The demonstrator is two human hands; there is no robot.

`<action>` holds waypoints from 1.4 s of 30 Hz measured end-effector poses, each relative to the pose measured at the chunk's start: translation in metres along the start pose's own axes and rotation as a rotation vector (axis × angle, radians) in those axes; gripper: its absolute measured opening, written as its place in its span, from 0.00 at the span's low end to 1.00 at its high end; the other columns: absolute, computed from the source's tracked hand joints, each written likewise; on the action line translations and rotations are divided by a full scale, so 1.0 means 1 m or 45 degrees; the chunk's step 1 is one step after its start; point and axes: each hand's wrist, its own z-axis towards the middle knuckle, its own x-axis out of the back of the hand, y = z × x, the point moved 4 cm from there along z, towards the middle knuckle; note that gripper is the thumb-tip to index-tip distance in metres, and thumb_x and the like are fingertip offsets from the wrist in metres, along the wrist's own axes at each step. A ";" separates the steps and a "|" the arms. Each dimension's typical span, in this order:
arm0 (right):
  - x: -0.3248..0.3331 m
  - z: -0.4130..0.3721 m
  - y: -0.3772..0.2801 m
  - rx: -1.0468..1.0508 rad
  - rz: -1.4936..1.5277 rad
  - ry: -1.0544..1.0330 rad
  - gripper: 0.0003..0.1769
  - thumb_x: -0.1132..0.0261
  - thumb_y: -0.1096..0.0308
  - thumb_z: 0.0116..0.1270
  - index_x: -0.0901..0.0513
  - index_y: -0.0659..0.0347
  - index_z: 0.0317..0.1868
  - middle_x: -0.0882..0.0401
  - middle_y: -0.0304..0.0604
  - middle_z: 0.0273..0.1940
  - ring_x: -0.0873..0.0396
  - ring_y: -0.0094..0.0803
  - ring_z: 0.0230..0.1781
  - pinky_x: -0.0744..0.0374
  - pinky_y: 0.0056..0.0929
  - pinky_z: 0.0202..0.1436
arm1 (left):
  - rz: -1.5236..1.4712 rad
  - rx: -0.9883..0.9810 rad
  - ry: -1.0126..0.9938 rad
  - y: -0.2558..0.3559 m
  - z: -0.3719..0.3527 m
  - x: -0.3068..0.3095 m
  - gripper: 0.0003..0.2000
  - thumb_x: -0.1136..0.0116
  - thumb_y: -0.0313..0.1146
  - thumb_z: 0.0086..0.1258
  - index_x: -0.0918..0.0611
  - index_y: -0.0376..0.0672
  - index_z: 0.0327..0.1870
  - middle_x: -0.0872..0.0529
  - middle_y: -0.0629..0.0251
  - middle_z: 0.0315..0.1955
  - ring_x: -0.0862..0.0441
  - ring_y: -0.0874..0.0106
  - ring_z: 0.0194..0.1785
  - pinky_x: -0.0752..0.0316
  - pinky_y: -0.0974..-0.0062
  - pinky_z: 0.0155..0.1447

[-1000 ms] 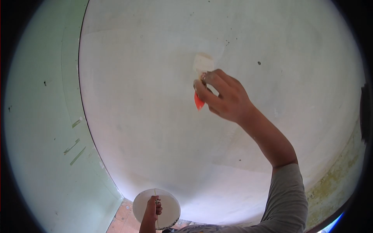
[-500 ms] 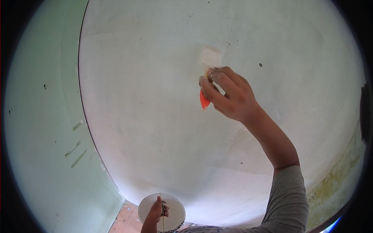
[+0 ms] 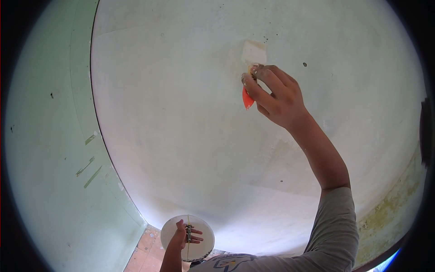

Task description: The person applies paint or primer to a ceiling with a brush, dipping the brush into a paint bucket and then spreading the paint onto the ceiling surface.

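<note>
My right hand (image 3: 281, 95) is raised against the pale wall, closed in a pinch on a flat paintbrush. The brush's red handle (image 3: 248, 99) points down, and its wide pale bristles (image 3: 254, 52) lie at the wall. Low in view, my left hand (image 3: 183, 233) is at the thin yellowish handle (image 3: 188, 254) of a round white bucket (image 3: 205, 231). That handle runs across the palm, with the thumb up and the fingers stretched out past it over the bucket's mouth. Dark smudges mark the bucket's lower rim.
The pale wall (image 3: 181, 136) has small dark pits and a faint patch. A green wall (image 3: 50, 149) with scraped streaks meets it at the left. Reddish floor tiles (image 3: 147, 245) show below. Yellowish staining (image 3: 385, 226) covers the lower right.
My right hand and the brush have moved up and slightly right. The fingers of my left hand have straightened from a curl. The whole view has shifted a little.
</note>
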 end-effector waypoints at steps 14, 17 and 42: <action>-0.005 0.011 -0.005 -0.121 0.212 -0.141 0.17 0.24 0.79 0.56 0.15 0.62 0.47 0.19 0.45 0.45 0.13 0.39 0.43 0.14 0.28 0.36 | -0.001 0.049 0.111 -0.004 0.004 0.003 0.24 0.51 0.57 0.75 0.25 0.40 0.49 0.19 0.59 0.22 0.17 0.63 0.19 0.18 0.65 0.23; -0.017 -0.001 -0.030 -0.146 0.261 -0.290 0.17 0.25 0.77 0.58 0.16 0.61 0.49 0.21 0.45 0.45 0.15 0.37 0.44 0.13 0.28 0.38 | -0.022 0.033 0.117 -0.007 0.003 0.003 0.23 0.50 0.56 0.75 0.25 0.40 0.48 0.19 0.60 0.20 0.17 0.64 0.18 0.19 0.64 0.23; -0.005 -0.028 -0.103 -0.050 0.588 -0.396 0.13 0.27 0.75 0.61 0.19 0.61 0.45 0.24 0.43 0.38 0.16 0.34 0.39 0.13 0.28 0.40 | -0.062 0.001 0.233 -0.011 -0.012 0.008 0.21 0.48 0.56 0.74 0.23 0.43 0.41 0.24 0.66 0.17 0.28 0.72 0.13 0.33 0.73 0.16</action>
